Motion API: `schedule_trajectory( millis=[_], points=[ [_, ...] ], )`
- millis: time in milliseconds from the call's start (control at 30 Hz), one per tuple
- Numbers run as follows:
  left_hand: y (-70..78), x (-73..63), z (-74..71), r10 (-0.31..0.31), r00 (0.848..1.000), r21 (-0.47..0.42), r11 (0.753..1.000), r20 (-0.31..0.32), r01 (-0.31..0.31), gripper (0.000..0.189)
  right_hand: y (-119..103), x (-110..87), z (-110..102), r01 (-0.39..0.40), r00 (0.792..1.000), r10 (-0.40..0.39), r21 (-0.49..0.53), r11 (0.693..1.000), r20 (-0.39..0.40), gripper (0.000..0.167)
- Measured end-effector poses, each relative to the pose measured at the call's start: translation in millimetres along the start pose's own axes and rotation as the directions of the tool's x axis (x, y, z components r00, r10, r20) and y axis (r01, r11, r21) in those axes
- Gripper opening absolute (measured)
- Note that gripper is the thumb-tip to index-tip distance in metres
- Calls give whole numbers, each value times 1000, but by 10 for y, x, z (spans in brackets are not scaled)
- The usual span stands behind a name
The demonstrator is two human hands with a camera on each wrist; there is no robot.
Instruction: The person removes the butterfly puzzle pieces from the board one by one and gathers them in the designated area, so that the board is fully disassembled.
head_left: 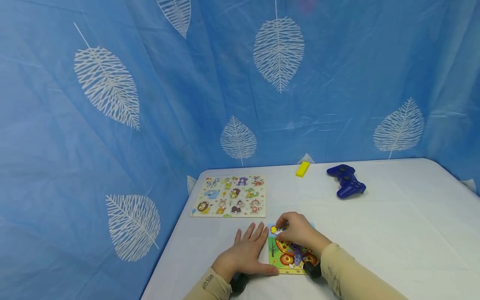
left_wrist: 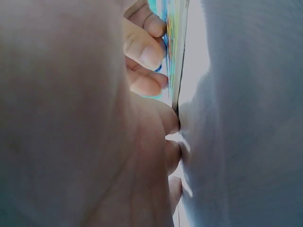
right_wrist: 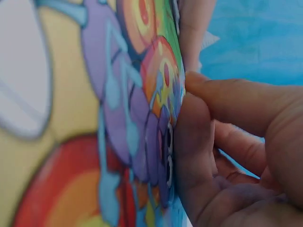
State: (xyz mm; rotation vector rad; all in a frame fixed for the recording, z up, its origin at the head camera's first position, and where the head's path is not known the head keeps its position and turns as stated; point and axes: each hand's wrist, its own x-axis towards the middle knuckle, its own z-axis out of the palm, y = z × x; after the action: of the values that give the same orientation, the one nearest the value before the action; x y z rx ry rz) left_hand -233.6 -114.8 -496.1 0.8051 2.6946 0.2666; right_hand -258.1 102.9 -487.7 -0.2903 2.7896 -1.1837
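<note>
A small butterfly puzzle board point(head_left: 275, 260) lies on the white table in front of me, its purple-bodied butterfly point(right_wrist: 97, 61) filling much of the right wrist view. My left hand point(head_left: 245, 254) rests flat with fingers spread along the board's left side, its thumb touching the lower left corner. Over the board's upper left part, my right hand point(head_left: 296, 230) has bent fingers and pinches at a puzzle piece, mostly hidden by the fingertips. In the left wrist view a bit of blue point(left_wrist: 158, 68) shows between those fingertips.
An animal puzzle board point(head_left: 231, 216) lies at the back left of the table. Farther back are a yellow block point(head_left: 302, 169) and a dark blue game controller point(head_left: 346, 181). A blue curtain point(head_left: 202, 125) with white leaf prints hangs behind and at the left.
</note>
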Motion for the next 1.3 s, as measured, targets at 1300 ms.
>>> schedule_trajectory(
  millis=[1300],
  points=[
    [23, -8, -25, -5, 1000, -15, 1000, 18, 5, 116, -40, -7, 17, 181, 983, -180, -32, 983, 33, 47]
  ],
)
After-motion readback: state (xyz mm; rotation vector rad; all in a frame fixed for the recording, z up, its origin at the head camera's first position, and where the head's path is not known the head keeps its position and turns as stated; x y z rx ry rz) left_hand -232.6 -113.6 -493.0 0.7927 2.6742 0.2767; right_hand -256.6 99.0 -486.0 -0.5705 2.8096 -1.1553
